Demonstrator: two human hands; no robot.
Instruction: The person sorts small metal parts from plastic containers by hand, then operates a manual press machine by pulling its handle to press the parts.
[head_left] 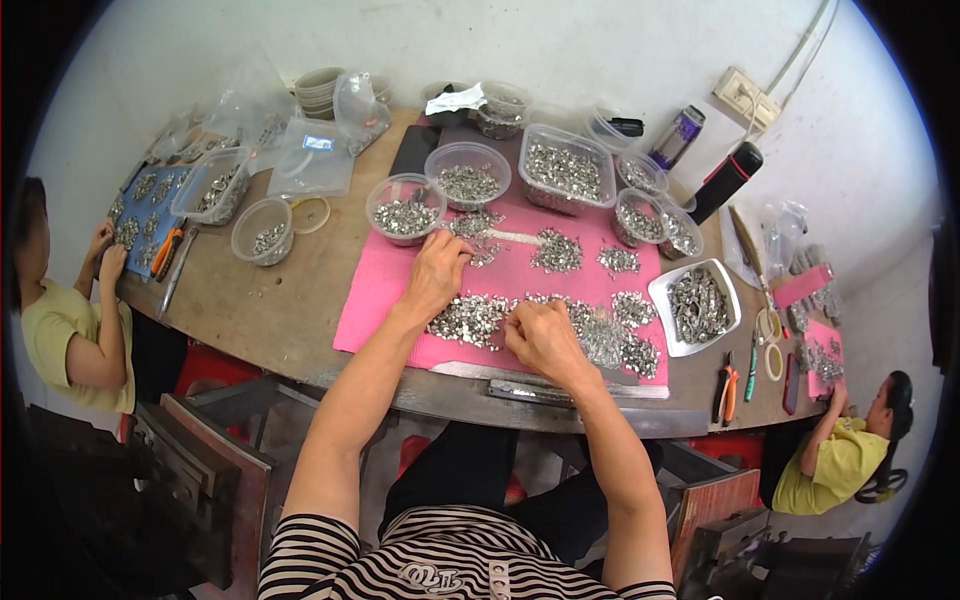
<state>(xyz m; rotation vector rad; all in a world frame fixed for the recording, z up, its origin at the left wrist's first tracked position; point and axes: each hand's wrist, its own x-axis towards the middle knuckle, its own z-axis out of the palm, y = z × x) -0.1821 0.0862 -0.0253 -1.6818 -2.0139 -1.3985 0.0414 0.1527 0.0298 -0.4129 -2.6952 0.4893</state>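
My left hand (pixel 438 268) reaches over the pink mat (pixel 400 300), its fingers bent together at a small heap of shiny metal pieces (pixel 484 252). My right hand (pixel 545 338) is closed, fingertips down at a broad spread of the same silvery pieces (pixel 468 318). Anything between the fingers of either hand is too small or hidden to make out. Farther back on the mat lie more heaps, one a mid-sized pile (pixel 557 250). A round clear tub (pixel 405 238) of metal pieces stands just beyond my left hand.
Behind are a round tub (pixel 468 203) and a rectangular tub (pixel 567 203), both filled. A white dish (pixel 655 290) sits right of the mat, with orange-handled pliers (pixel 731 398) nearby. A black bottle (pixel 712 196) stands back right. Co-workers sit left (pixel 85 340) and right (pixel 850 455).
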